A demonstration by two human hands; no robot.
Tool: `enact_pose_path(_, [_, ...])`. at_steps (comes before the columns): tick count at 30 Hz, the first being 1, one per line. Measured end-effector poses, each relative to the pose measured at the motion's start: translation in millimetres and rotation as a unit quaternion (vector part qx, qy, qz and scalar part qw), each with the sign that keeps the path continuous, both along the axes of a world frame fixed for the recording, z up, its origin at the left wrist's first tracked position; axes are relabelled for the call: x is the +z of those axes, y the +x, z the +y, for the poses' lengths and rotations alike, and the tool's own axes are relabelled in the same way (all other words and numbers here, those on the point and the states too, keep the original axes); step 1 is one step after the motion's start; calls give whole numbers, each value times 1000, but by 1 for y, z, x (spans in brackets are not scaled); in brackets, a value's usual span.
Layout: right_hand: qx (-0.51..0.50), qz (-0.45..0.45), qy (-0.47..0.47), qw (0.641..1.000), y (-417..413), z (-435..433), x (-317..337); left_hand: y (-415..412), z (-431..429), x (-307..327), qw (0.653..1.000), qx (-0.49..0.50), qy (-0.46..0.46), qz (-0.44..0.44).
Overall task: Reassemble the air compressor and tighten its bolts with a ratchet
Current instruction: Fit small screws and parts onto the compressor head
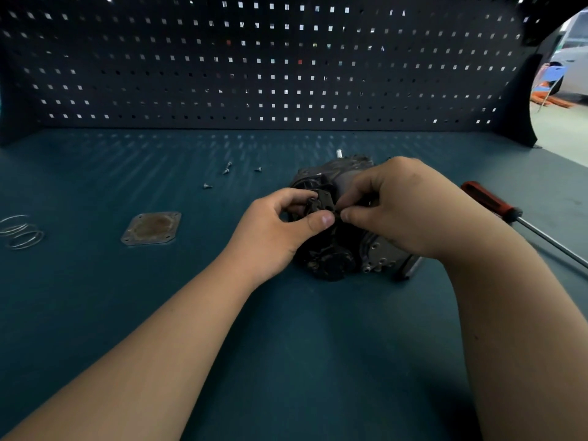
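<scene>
"Dark pegboard (286, 74) fills the background, and a teal worktop (286, 329) runs from it toward the viewer. What sits on it?"

"An air compressor (337, 259), dark and greasy, lies right of centre. Both bare forearms reach in to it from below."

"What are the hands doing?"

"The left hand (270, 230) has its fingers (321, 219) curled narrow, pinching a small dark plate (324, 198) between thumb and forefinger on top of the compressor. The right hand (404, 208) pinches the same plate at its right edge (whether a fastener is also caught there is too small to tell)."

"So the step looks like seating that plate?"

"That is my reading. To do it well, keep the plate flat and turn it until its holes meet those in the body beneath. Don't press until it sits flush, because a tilted plate could bind."

"And the bolts?"

"Four small screws (226, 168) lie loose beyond the left hand, well apart from the compressor. Start each by fingertip before using any tool, so the threads catch straight."

"What else is in reach?"

"A square cover plate (152, 228) lies flat to the left, and wire rings (20, 232) lie at the far left edge. A red-handled screwdriver (486, 200) lies to the right. I cannot make out a ratchet."
</scene>
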State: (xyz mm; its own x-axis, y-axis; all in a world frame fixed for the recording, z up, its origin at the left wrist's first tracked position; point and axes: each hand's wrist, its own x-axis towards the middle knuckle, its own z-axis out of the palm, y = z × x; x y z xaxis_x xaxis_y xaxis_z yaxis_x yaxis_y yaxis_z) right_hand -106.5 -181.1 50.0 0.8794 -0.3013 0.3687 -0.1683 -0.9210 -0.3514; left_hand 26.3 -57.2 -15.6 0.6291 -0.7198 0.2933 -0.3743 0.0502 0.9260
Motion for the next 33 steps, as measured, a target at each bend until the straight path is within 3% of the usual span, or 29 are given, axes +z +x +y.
enact_pose_path(19, [-52, 32, 18, 998, 2, 6, 0, 1, 2, 1, 1000, -11, -6, 7])
enact_pose_path(28, [-92, 62, -103, 988, 7, 12, -2, 6, 1, -2, 1000, -9, 16, 1])
enact_pose_path(33, [-100, 70, -76, 990, 8, 9, -3, 7, 0, -2, 999, -25, 10, 30])
